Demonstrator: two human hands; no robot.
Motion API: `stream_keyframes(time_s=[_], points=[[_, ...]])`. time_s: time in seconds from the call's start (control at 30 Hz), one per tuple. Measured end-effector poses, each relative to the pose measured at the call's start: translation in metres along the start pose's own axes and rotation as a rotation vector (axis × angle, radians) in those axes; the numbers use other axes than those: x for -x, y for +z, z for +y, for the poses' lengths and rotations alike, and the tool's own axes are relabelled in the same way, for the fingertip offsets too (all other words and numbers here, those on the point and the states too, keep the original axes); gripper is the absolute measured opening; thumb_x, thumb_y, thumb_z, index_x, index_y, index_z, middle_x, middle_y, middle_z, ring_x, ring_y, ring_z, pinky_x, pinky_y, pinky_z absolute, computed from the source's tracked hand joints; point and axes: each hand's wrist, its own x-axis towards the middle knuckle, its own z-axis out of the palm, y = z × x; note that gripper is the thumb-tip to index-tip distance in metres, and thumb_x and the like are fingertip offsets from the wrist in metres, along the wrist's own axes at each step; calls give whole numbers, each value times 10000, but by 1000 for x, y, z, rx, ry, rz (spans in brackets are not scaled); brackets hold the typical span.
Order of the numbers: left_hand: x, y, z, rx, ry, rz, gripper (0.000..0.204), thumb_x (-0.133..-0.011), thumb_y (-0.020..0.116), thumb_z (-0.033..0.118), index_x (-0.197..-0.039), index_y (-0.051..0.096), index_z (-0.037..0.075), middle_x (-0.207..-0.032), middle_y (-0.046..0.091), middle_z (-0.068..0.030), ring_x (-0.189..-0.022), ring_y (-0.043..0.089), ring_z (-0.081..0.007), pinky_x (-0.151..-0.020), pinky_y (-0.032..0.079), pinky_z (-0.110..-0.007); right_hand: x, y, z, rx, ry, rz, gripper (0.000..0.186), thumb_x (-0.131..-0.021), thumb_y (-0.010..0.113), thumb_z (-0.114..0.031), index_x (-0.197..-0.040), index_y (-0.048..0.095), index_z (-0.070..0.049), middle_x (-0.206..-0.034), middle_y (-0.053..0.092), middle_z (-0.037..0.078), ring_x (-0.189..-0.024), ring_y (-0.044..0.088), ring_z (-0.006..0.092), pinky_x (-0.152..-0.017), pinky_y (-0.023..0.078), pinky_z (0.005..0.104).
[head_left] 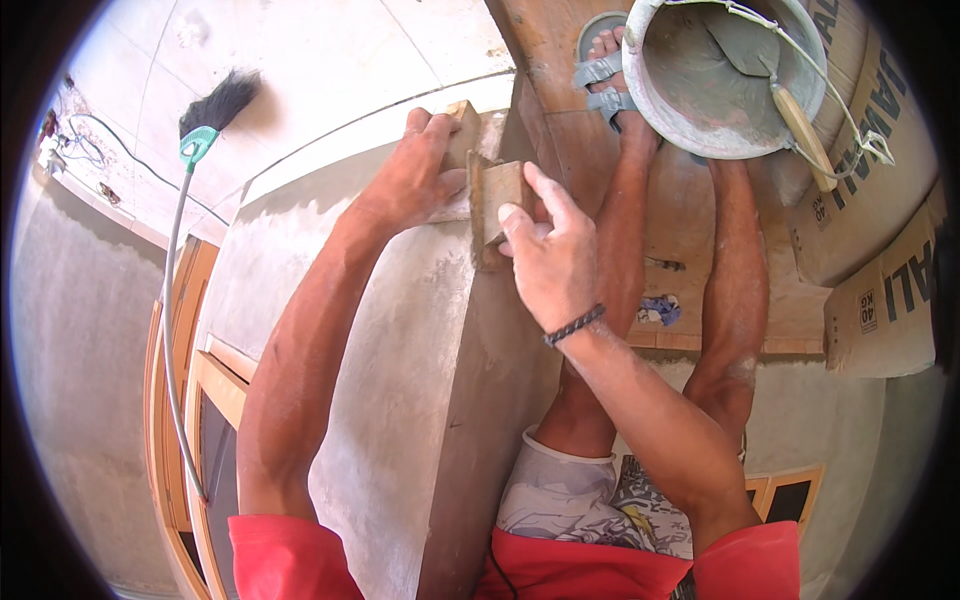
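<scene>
My left hand (420,170) is closed on a wooden piece (460,125) lying on the upper end of a grey plastered ledge (390,330). My right hand (550,250) grips a small, cement-stained block tool (505,185) with a narrow plate on its left side, held against the ledge's corner just below and right of my left hand. My thumb and fingers wrap around the block; the underside of the tool is hidden.
A white bucket (640,110) holding grey mortar and a wooden-handled trowel (800,130) stands at upper right beside paper sacks (875,300). A broom (215,115) lies across the left. My legs and sandalled foot are right of the ledge. Wooden frames (180,400) show lower left.
</scene>
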Motion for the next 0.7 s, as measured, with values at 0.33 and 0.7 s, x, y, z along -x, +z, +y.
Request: stream_keyframes(time_s=[0.33, 0.7], points=[[3, -4, 4, -38, -11, -18, 494, -832, 691, 87, -1254, 456, -15, -1149, 455, -191, -1071, 492, -347, -950, 419, -414, -59, -55, 23, -20, 85, -6, 431, -852, 579, -137, -1239, 592, 52, -838, 683, 104, -616, 606, 107, -573, 506, 248], [3, -2, 5, -58, 15, 7, 510, -829, 700, 106, -1256, 454, -25, -1142, 469, -193, -1059, 501, -342, -934, 428, -411, -36, -36, 26, 142, -91, -152, 401, -833, 565, -142, -1154, 616, 92, -1114, 646, 270, -1058, 646, 334, -900, 502, 344]])
